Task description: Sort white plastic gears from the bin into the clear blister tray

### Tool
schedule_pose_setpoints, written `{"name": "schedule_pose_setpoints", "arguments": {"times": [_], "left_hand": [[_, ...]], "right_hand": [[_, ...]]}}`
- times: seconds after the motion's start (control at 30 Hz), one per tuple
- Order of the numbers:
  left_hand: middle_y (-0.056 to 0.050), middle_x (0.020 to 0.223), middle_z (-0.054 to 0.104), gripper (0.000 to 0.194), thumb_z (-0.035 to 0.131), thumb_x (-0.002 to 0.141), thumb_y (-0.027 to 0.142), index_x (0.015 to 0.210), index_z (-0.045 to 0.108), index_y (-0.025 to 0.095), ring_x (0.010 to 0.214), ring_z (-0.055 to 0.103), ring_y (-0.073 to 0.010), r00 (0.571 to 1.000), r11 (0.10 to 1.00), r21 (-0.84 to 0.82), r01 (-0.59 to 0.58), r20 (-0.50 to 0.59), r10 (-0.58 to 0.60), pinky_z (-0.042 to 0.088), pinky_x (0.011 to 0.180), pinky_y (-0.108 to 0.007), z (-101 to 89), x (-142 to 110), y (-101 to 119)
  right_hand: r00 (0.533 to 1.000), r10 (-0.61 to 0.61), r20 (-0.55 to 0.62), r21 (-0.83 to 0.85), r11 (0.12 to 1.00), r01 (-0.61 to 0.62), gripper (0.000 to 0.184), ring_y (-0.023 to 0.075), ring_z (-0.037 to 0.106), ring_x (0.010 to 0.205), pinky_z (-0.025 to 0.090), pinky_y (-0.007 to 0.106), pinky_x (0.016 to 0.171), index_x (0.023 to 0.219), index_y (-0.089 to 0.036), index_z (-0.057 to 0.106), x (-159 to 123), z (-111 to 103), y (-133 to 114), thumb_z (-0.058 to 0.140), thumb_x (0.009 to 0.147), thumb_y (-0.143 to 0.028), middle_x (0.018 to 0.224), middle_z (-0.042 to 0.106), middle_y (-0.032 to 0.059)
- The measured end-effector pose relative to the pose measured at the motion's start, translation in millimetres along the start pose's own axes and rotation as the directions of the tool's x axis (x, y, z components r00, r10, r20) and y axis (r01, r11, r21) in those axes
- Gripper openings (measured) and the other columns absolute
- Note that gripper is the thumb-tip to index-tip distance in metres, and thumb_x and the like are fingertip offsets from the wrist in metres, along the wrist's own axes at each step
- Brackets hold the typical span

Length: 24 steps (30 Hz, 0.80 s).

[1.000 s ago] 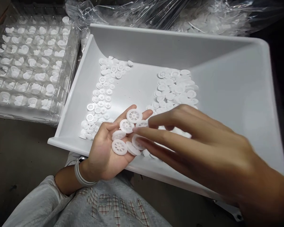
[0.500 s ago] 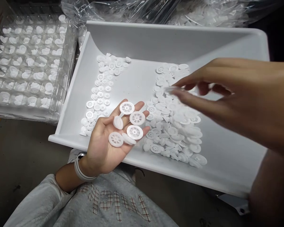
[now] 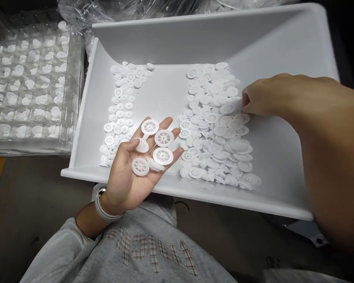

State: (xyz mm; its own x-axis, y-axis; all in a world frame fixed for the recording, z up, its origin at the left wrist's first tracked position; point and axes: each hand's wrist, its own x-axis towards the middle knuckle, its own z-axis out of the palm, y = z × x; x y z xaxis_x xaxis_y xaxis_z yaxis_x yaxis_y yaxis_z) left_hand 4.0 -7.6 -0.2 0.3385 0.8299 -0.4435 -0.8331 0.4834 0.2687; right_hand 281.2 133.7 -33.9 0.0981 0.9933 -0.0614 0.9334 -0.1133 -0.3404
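My left hand (image 3: 126,177) is held palm up over the tray's near edge. Its fingers are spread under several white spoked plastic wheels (image 3: 164,138), some face up and some tipped. My right hand (image 3: 268,96) reaches in at the right side of a larger heap of similar wheels (image 3: 215,148). Its fingers are curled, and the tips are hidden behind the hand, so what they grip cannot be made out. To the left, smaller white discs (image 3: 120,114) lie in a narrow band on the tray floor.
A white sloped tray (image 3: 177,192) with raised walls holds both groups of parts. Left of it stands a clear compartment tray (image 3: 73,98) with white pieces in its cells. Crumpled clear plastic film (image 3: 118,11) lies behind the back wall.
My right hand has moved from above the heap to its right side, with its fingertips now turned out of sight. The wheels on my left palm look the same. The view has shifted slightly.
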Motion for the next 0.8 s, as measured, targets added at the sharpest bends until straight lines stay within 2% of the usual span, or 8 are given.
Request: {"name": "schedule_pose_setpoints", "arguments": {"times": [0.1,0.17,0.2,0.27,0.3,0.37,0.5,0.8], "left_hand": [[-0.006,0.144,0.053,0.058,0.040,0.095,0.026,0.152,0.027,0.023,0.132,0.053,-0.0217,1.000,1.000,-0.005,0.016,-0.006,-0.017,0.046,0.109,-0.039,-0.7,-0.2,-0.4],[-0.007,0.145,0.053,0.057,0.041,0.095,0.026,0.151,0.029,0.023,0.132,0.053,-0.0221,1.000,1.000,-0.010,0.018,-0.006,-0.018,0.046,0.109,-0.040,-0.6,-0.2,-0.4],[-0.007,0.145,0.053,0.055,0.040,0.096,0.026,0.150,0.030,0.022,0.133,0.052,-0.0222,1.000,1.000,-0.013,0.018,-0.006,-0.018,0.046,0.110,-0.041,-0.3,-0.1,-0.3],[-0.006,0.145,0.053,0.053,0.039,0.096,0.025,0.148,0.034,0.022,0.135,0.050,-0.0226,1.000,1.000,-0.017,0.012,-0.006,-0.012,0.043,0.112,-0.042,0.6,0.2,0.0],[-0.006,0.145,0.053,0.051,0.039,0.096,0.024,0.147,0.037,0.022,0.137,0.047,-0.0233,1.000,1.000,-0.014,0.008,-0.010,-0.008,0.041,0.114,-0.044,1.0,0.4,0.1],[-0.006,0.145,0.053,0.049,0.040,0.095,0.024,0.144,0.042,0.023,0.140,0.043,-0.0256,1.000,1.000,-0.002,0.001,-0.022,-0.001,0.038,0.116,-0.047,1.7,0.8,0.1],[-0.006,0.142,0.055,0.048,0.041,0.095,0.025,0.142,0.045,0.025,0.142,0.039,-0.0295,1.000,1.000,0.020,0.002,-0.024,-0.001,0.035,0.116,-0.052,2.5,1.5,-1.2],[-0.007,0.140,0.058,0.049,0.039,0.096,0.026,0.145,0.042,0.025,0.139,0.043,-0.0279,1.000,0.999,0.030,0.020,-0.022,-0.019,0.032,0.118,-0.053,1.4,1.1,-2.3]], "right_hand": [[0.975,0.008,0.222,-0.127,0.992,0.021,0.042,0.0127,0.062,0.071,0.031,0.033,0.055,0.068,-0.012,0.072,-7.9,-12.4,-31.1,0.064,0.072,-0.053,0.077,0.070,0.0028],[0.937,-0.175,0.302,-0.045,0.979,0.197,0.032,0.0060,0.058,0.065,0.037,0.027,0.056,0.081,-0.020,0.074,-22.1,-18.3,-56.4,0.064,0.075,-0.050,0.075,0.067,-0.0043],[0.875,-0.383,0.296,0.077,0.923,0.378,0.029,0.0052,0.057,0.064,0.039,0.024,0.056,0.084,-0.023,0.073,-31.0,-19.6,-68.1,0.063,0.077,-0.049,0.076,0.066,-0.0051],[0.664,-0.722,0.194,0.322,0.686,0.652,0.026,0.0070,0.059,0.066,0.046,0.021,0.054,0.093,-0.026,0.071,-49.5,-19.2,-86.4,0.063,0.082,-0.048,0.081,0.068,-0.0041],[0.581,-0.803,0.133,0.376,0.583,0.720,0.025,0.0086,0.061,0.068,0.049,0.022,0.055,0.098,-0.026,0.069,-57.6,-18.0,-92.5,0.062,0.085,-0.047,0.084,0.068,-0.0026],[0.510,-0.857,0.069,0.381,0.495,0.781,0.025,0.0110,0.063,0.073,0.053,0.024,0.059,0.106,-0.025,0.065,-69.3,-14.9,-99.1,0.061,0.089,-0.043,0.089,0.068,-0.0001],[0.493,-0.869,0.033,0.341,0.473,0.812,0.025,0.0121,0.062,0.075,0.053,0.025,0.060,0.110,-0.024,0.063,-75.4,-10.9,-99.5,0.062,0.090,-0.039,0.090,0.063,0.0021],[0.513,-0.853,0.094,0.421,0.501,0.756,0.021,0.0130,0.059,0.076,0.049,0.028,0.062,0.101,-0.021,0.063,-76.0,-12.4,-101.8,0.061,0.090,-0.038,0.090,0.062,0.0025]]}}
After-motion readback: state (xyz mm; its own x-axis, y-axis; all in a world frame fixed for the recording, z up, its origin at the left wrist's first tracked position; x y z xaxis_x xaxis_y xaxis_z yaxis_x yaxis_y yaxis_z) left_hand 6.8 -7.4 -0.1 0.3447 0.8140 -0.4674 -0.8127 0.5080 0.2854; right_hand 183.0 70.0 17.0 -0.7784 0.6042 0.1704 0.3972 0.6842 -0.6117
